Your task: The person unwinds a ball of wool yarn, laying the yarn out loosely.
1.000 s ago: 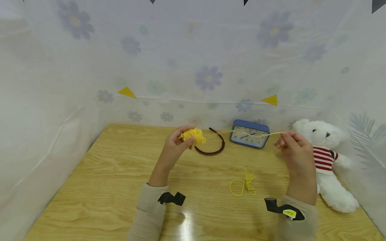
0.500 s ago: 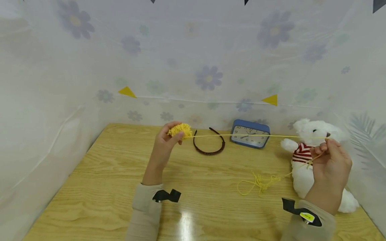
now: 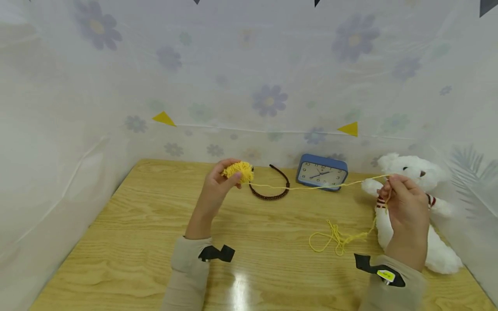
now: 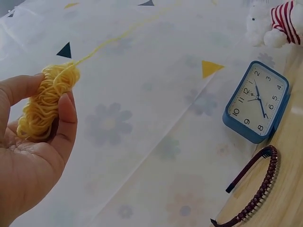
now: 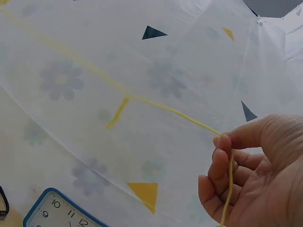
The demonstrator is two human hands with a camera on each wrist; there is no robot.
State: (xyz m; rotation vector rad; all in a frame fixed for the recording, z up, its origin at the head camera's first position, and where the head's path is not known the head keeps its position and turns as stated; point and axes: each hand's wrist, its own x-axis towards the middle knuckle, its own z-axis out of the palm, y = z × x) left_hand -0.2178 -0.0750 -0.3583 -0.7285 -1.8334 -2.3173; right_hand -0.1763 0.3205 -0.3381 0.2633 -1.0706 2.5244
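Note:
My left hand (image 3: 210, 192) grips a small bundle of wound yellow yarn (image 3: 242, 170); in the left wrist view the yarn loops (image 4: 45, 106) lie between thumb and fingers. A single strand (image 3: 303, 188) leaves the bundle and crosses to my right hand (image 3: 409, 211), sagging slightly. Thumb and index finger of that hand pinch the strand in the right wrist view, and its tail (image 5: 230, 184) hangs down across the palm. Below, the tail reaches a loose tangle of yellow yarn (image 3: 337, 238) on the table.
A dark beaded headband (image 3: 268, 198) lies behind the strand. Beside it a blue alarm clock (image 3: 323, 173) stands near the back of the wooden table (image 3: 136, 242). A white teddy bear (image 3: 408, 166) in a striped top sits at the right, partly behind my right hand.
My hands moved apart and drew the strand taut, the right one going far to the right. Since then the right hand has come back left and the strand has slackened. The tangle shifted right.

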